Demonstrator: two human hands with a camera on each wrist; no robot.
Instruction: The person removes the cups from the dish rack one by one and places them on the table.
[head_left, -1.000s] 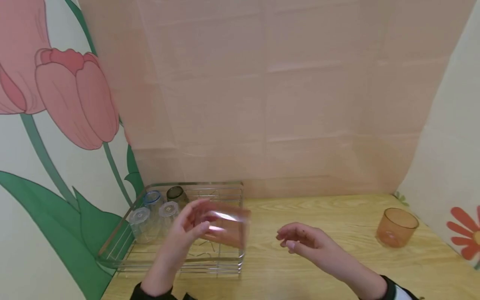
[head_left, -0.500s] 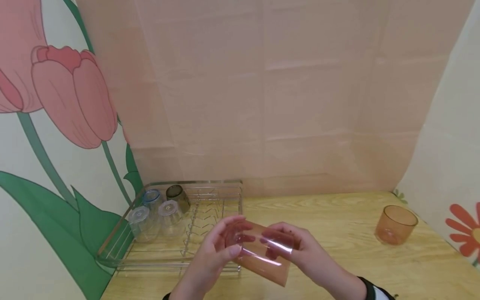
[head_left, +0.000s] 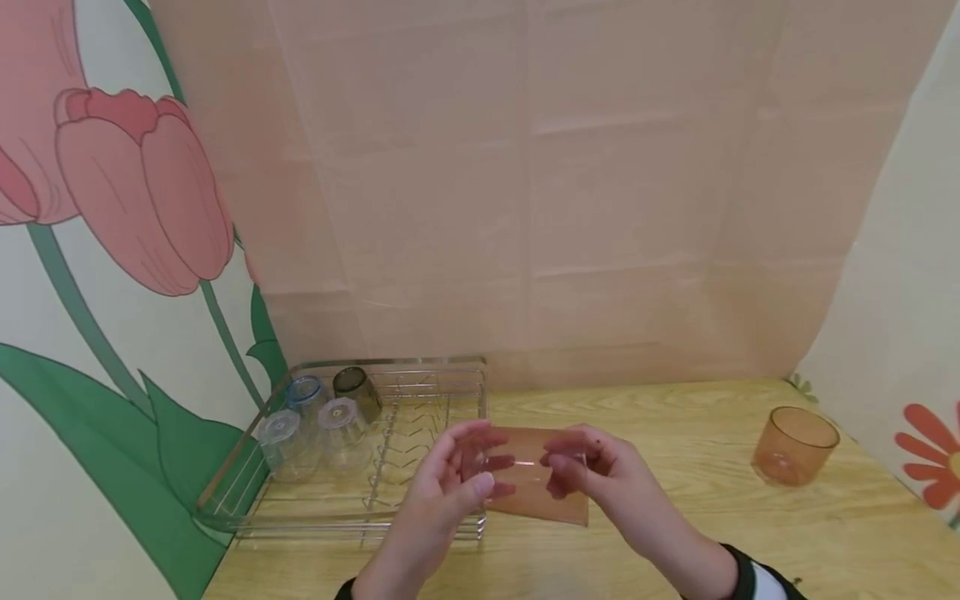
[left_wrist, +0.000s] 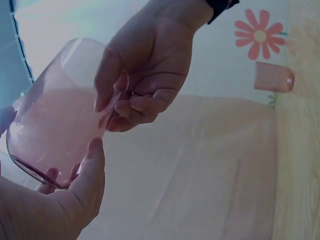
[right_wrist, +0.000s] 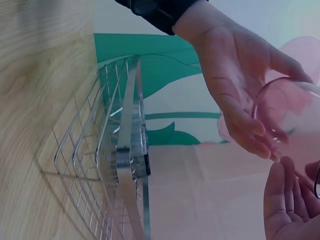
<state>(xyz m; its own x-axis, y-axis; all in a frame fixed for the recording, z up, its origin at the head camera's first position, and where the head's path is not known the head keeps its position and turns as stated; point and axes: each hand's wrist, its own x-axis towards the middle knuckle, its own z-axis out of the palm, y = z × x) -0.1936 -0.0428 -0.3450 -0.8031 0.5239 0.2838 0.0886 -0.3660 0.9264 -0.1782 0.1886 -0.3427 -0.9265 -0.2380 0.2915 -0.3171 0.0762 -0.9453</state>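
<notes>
A pinkish-amber clear drinking glass (head_left: 534, 500) lies on its side between my two hands, above the wooden tabletop. My left hand (head_left: 450, 492) holds its left end, thumb on the near side and fingers seen through the glass. At the other end my right hand (head_left: 618, 479) grips it with thumb and curled fingers. The left wrist view shows the glass (left_wrist: 57, 112) tilted, with the right hand (left_wrist: 152, 65) at its upper edge. In the right wrist view the left hand (right_wrist: 240, 80) is around one end, and the glass is partly cut off by the frame.
A metal wire dish rack (head_left: 408, 362) stands at left. Inside it, several upturned glasses sit at the left, among them a dark one (head_left: 358, 392) and a blue-rimmed one (head_left: 306, 390). An amber cup (head_left: 795, 446) stands upright at right near the wall.
My left hand has brought the glass rightward from over the rack. My right hand has moved left and taken hold of it. Since half a second ago the glass has turned closer to level.
</notes>
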